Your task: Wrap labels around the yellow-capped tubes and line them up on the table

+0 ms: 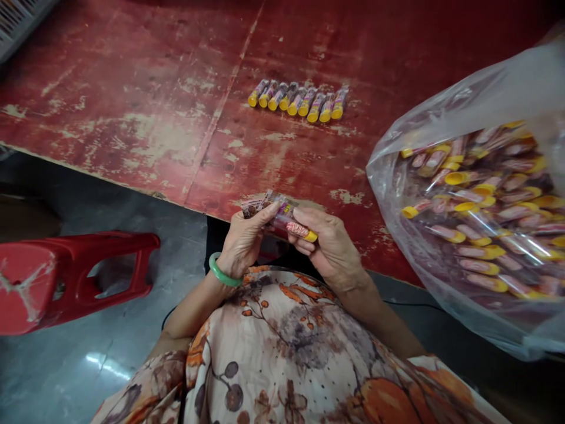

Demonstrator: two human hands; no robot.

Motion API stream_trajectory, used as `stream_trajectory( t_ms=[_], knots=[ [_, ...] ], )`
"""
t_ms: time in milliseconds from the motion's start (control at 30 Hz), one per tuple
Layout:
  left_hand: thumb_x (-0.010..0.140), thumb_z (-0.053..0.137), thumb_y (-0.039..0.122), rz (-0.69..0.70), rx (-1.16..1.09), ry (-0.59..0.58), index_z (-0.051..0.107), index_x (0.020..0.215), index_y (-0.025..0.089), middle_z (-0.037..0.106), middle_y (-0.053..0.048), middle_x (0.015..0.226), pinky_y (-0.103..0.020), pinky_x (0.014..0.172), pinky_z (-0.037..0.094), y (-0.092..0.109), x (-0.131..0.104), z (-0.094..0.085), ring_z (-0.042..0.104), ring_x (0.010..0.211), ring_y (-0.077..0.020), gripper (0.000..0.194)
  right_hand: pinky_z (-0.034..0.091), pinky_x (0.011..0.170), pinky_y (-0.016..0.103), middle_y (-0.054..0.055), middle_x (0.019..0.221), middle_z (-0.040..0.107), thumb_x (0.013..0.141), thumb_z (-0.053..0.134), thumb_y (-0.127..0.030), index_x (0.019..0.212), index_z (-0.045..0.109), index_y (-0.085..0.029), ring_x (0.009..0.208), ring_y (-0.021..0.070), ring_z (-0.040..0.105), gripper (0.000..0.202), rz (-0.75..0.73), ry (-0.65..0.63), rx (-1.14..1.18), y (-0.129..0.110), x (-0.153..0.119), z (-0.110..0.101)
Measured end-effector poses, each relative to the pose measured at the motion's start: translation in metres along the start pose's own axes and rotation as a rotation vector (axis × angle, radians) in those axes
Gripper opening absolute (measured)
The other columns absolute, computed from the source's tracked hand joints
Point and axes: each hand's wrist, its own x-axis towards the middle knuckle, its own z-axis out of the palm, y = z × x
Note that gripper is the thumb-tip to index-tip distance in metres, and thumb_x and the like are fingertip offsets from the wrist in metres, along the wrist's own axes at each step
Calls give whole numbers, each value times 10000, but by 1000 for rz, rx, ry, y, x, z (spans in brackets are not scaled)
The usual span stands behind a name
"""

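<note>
Close to my body, at the near edge of the table, both hands work together. My left hand (248,238) pinches thin printed plastic sleeves (252,206) between thumb and fingers. A yellow-capped tube (296,228) with red-and-white contents is closed in my right hand (333,244), its cap pointing right. The tube's far end meets the printed plastic at my left fingertips; how deep it sits inside is hard to tell. Farther back on the table lies a slanting row of several wrapped tubes (304,105), yellow caps facing me.
A large clear plastic bag (408,126) on the right holds many loose yellow-capped tubes (479,267). The red table (154,76) has worn paint. A red stool (26,265) stands at lower left, and a white crate (15,26) shows at upper left.
</note>
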Motion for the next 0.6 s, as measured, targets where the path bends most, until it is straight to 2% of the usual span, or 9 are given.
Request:
stream_trajectory(
  t_ms=[100, 167, 300, 433, 600],
  knots=[
    [593, 849, 277, 40, -26, 70, 700, 729, 139, 670, 11, 672, -211, 542, 443, 4, 4, -4, 581, 564, -92, 245, 250, 350, 171, -25, 566, 567, 707, 736, -355, 825, 695, -165, 408, 47, 381, 228, -51, -21, -71, -2, -4, -10],
    [579, 857, 281, 57, -33, 105, 702, 729, 142, 677, 10, 673, -211, 534, 443, 5, 6, -6, 588, 562, -96, 257, 297, 383, 186, -27, 584, 577, 703, 750, -320, 836, 711, -180, 429, 54, 396, 198, -136, -11, -133, -4, -7, -18],
    [546, 874, 299, 78, -50, 120, 700, 726, 145, 693, -1, 700, -238, 613, 485, 5, 7, -4, 618, 600, -117, 295, 465, 532, 254, -10, 739, 654, 713, 753, -277, 852, 724, -255, 587, 118, 550, 144, -359, 69, -301, -4, -12, -29],
    [532, 884, 322, 85, -79, 109, 671, 687, 140, 671, 4, 672, -229, 602, 482, 3, 7, -2, 599, 575, -102, 320, 528, 719, 332, 8, 884, 691, 757, 723, -265, 899, 726, -289, 800, 183, 638, 144, -615, 111, -502, -2, -16, -28],
    [594, 854, 346, 50, -57, 90, 653, 704, 141, 620, 21, 606, -202, 491, 427, 0, 10, -4, 537, 490, -75, 307, 540, 722, 357, 26, 878, 700, 793, 687, -222, 952, 718, -249, 796, 192, 650, 165, -931, 90, -707, -4, -19, -23]
  ],
)
